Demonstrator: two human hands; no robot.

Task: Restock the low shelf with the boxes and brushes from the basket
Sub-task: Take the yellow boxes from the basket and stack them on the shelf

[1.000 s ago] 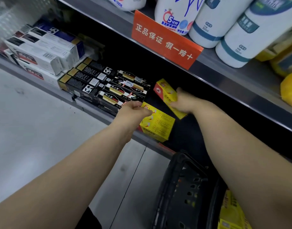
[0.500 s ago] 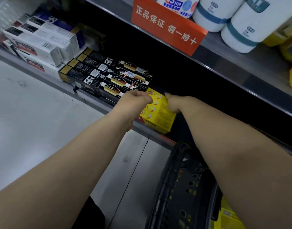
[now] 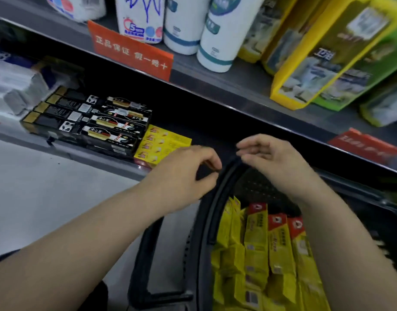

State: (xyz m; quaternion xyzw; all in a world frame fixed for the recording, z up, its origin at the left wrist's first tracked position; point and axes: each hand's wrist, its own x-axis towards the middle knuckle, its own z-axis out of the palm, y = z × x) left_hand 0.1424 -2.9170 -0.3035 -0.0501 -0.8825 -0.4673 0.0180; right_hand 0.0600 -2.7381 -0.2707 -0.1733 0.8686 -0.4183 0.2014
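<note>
At the low shelf's [image 3: 92, 157] front edge: yellow box placed, both hands withdrawn.
The box carried by the right hand [image 3: 273, 162] a second ago now lies among the shelved yellow boxes [image 3: 162, 143], touching the black cartons [image 3: 112, 129]; that placement is judged complete. Right hand and left hand [image 3: 188, 173] hover over the basket [image 3: 206, 209] rim, fingers loosely curled, apparently holding nothing. Spare yellow boxes [image 3: 271, 254] remain in the basket, so restocking is judged unfinished.
</note>
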